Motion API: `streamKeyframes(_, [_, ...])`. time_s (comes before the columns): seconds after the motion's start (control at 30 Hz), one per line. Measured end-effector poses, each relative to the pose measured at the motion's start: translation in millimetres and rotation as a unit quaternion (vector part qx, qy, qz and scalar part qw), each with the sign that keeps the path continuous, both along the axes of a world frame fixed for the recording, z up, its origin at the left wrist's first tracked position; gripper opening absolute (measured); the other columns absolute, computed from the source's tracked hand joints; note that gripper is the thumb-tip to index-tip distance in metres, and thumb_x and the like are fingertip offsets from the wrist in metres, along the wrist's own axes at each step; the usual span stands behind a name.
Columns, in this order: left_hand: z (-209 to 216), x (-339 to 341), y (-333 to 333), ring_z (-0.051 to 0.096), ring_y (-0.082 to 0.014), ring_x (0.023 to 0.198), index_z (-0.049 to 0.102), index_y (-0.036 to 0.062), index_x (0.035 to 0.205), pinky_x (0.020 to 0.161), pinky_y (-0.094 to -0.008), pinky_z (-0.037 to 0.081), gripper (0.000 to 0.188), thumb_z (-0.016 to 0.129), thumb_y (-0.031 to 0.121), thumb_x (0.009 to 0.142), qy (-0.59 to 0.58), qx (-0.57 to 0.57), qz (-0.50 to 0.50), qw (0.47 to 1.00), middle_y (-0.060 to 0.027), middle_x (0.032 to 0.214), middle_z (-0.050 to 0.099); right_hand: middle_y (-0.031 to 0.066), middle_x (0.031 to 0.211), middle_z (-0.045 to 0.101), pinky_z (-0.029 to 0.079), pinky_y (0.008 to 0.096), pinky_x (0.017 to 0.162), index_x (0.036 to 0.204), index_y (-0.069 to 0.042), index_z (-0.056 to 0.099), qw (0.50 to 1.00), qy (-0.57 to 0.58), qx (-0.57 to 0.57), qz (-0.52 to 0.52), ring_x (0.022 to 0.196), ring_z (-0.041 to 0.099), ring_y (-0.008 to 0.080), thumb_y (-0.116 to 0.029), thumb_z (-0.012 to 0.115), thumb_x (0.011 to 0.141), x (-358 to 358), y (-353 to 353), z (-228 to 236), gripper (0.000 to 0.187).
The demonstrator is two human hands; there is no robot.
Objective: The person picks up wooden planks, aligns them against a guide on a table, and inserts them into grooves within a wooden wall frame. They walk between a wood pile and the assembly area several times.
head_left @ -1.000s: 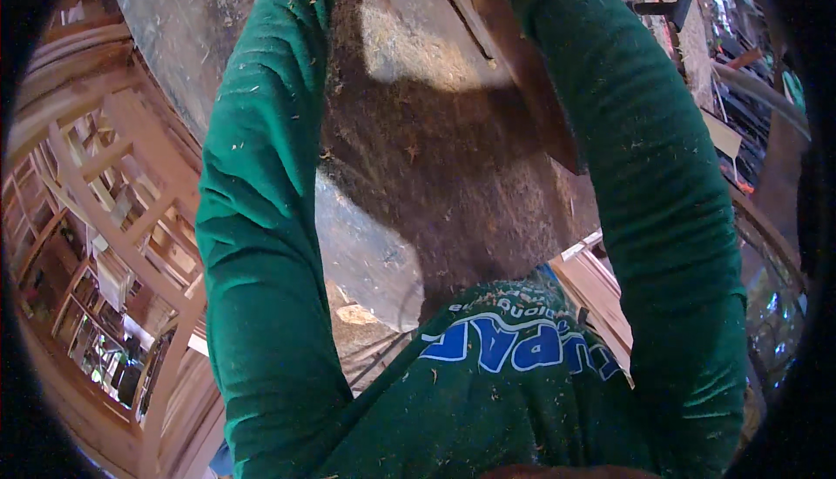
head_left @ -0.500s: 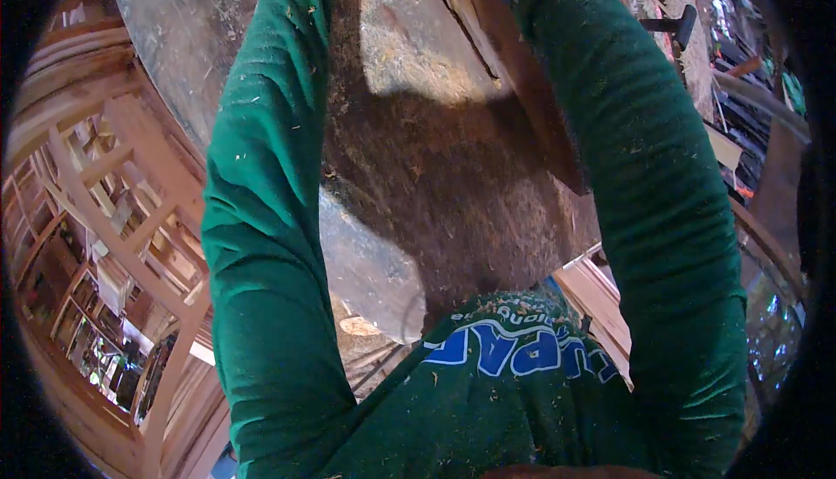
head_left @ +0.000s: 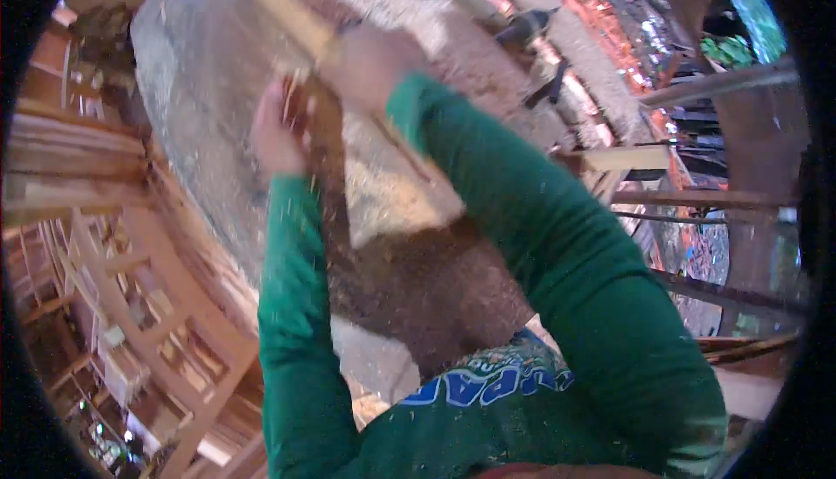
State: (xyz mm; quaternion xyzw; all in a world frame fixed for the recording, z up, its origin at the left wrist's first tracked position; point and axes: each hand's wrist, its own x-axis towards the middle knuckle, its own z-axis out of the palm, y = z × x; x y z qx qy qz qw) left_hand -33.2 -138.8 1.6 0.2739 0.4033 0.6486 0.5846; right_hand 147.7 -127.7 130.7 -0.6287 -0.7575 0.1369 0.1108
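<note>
My right hand [head_left: 370, 65], blurred by motion, is closed on a long pale wooden strip [head_left: 274, 0] that slants from the upper left toward the middle. Just left of it, my left hand [head_left: 279, 135] is raised over the table with its fingers up. Pale shavings and a reddish-brown patch show at those fingers, but blur hides whether they hold anything. Beneath both hands lies a worn wooden tabletop [head_left: 196, 87], dusted with sawdust. Green sleeves with wood flecks cover both my forearms.
Slatted wooden frames [head_left: 157, 296] stand at the left. Beyond the table's right side lie a dark power tool [head_left: 527, 26], a black clamp-like piece [head_left: 547, 85] and red-brown shavings [head_left: 592, 26]. Wooden rails [head_left: 714, 200] cross at the right.
Both hands have come into view from beyond the upper edge, with the wooden strip now visible at the right one. The whole view has shifted, showing more of the far table.
</note>
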Motion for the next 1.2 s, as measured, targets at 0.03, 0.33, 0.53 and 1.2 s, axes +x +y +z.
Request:
streamKeyframes(0.03, [12.7,-9.4,-25.8,0.065,-0.0232,0.120,0.064,0.0023,0.134,0.090,-0.0370,0.058,0.042,0.066,0.030,0.102,0.030,-0.006,-0.007,1.000,-0.0097,0.131,0.068,0.0225,0.091,0.074,0.058,0.0509,0.072,0.092,-0.002,0.077,1.000,0.022,0.012,0.015,0.078,0.072,0.0424,-0.044,0.072,0.082,1.7,-18.9,3.9,0.044])
streamKeyframes(0.33, [175.0,2.2,-173.6,0.065,-0.0277,0.113,0.060,0.0040,0.136,0.097,-0.0458,0.049,0.091,0.089,0.056,0.068,0.654,0.436,0.014,0.619,-0.0129,0.128,0.066,0.0124,0.087,0.065,0.054,0.0486,0.075,0.094,-0.009,0.064,0.958,0.274,-0.003,0.078,0.081,0.066,0.0362,-0.023,0.075,0.083,94.6,-331.4,10.1,0.021])
streamKeyframes(0.53, [220.4,79.0,-213.3,0.071,-0.0318,0.080,0.070,0.0094,0.091,0.076,-0.0492,0.052,0.070,0.083,0.071,0.060,0.660,0.498,-0.288,0.484,-0.0092,0.087,0.073,0.0110,0.086,0.066,0.054,0.0438,0.073,0.091,-0.010,0.065,0.974,0.218,0.057,-0.041,0.078,0.066,0.0355,-0.023,0.078,0.083,168.0,-460.2,66.3,0.020])
streamKeyframes(1.2, [153.6,138.2,-278.0,0.047,-0.0312,0.137,0.039,0.0179,0.157,0.117,-0.0516,0.037,0.100,0.029,0.091,0.089,-0.184,-0.017,-0.178,0.966,-0.0044,0.154,0.049,0.0162,0.145,0.060,0.053,0.0417,0.102,0.145,-0.003,0.054,0.866,0.410,0.076,-0.276,0.129,0.060,0.0264,-0.018,0.089,0.079,186.2,-651.6,31.4,0.076])
